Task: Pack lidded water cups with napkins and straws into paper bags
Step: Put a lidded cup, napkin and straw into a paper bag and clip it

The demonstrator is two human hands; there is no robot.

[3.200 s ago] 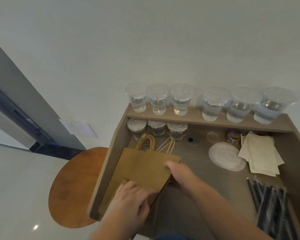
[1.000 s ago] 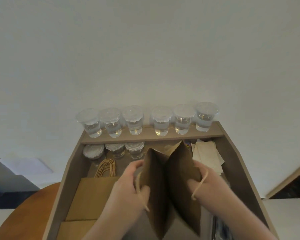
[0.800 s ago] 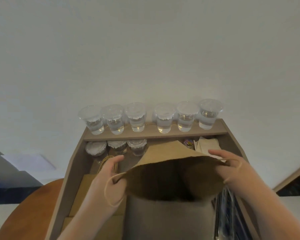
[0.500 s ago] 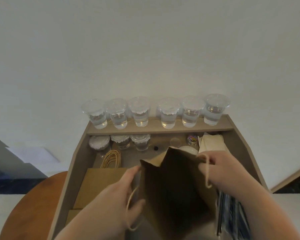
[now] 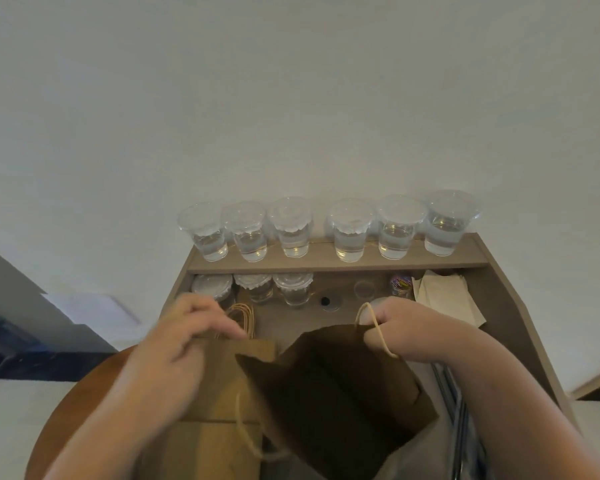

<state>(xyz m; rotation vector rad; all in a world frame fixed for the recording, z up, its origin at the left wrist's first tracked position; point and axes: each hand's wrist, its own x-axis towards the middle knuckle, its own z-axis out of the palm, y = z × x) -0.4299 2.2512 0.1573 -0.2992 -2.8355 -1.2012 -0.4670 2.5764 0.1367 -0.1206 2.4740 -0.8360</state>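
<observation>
Brown round stool (image 5: pixel 84 386) pokes out at the far left, just beside the wooden surface (image 5: pixel 513 327). Next over, the left hand (image 5: pixel 181 341) sits on top of the stack of flat paper bags (image 5: pixel 222 382), fingers curled down loosely and resting on the top edge of the stack, right by the looped handles (image 5: pixel 243 317). Can't really tell if it's pinching a bag or just lying on it.

Middle of the shot: the open bag (image 5: pixel 329 386), mouth gaping toward the camera, inside all dark. One twine handle (image 5: pixel 246 431) dangles off its near-left edge. The other one is gripped in the right hand (image 5: pixel 406 330), fingers closed around the cord at the bag's far-right rim, so that hand is holding the bag up and open.

Back row, six lidded cups (image 5: pixel 326 230) with water stand in a line on the raised shelf (image 5: pixel 336 263). Under the shelf on the left, three more lidded cups (image 5: pixel 253 289) sit on the surface. Over to the right under the shelf is a little colourful tub (image 5: pixel 400 284), then a pile of napkins (image 5: pixel 447 299) just behind the right hand. Wrapped straws (image 5: pixel 454 393) lie along the right edge, partly hidden by the right forearm.
</observation>
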